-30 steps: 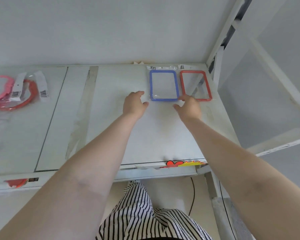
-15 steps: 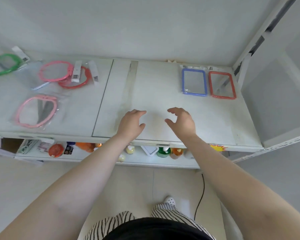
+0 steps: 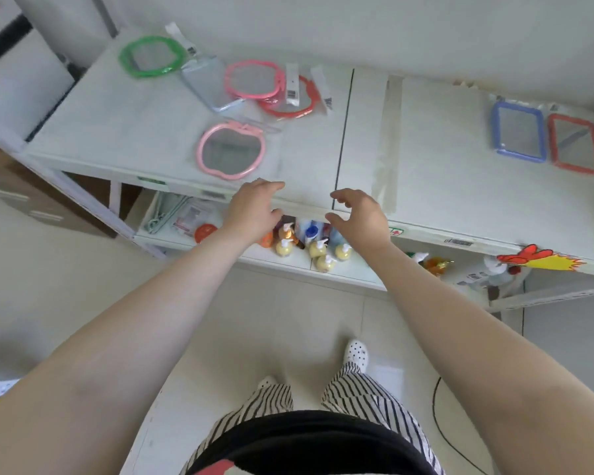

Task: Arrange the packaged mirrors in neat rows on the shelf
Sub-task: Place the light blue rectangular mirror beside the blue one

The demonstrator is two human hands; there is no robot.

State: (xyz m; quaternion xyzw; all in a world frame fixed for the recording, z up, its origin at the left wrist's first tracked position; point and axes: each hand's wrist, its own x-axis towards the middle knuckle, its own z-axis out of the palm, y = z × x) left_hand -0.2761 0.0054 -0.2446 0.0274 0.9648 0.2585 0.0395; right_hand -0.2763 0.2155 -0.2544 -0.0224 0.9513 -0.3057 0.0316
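The blue mirror and red mirror lie side by side at the shelf's far right. The pink mirror sits near the front edge, with green, another pink and a red round one behind. My left hand and right hand hover apart at the front edge, fingers loosely curled, holding nothing.

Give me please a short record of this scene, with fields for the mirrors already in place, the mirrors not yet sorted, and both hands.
placed: blue mirror and red mirror, side by side at shelf right end
unsorted: green mirror, two pink mirrors, red round mirror, loose on the left
left hand: holds nothing, at front edge
right hand: holds nothing, fingers loosely curled
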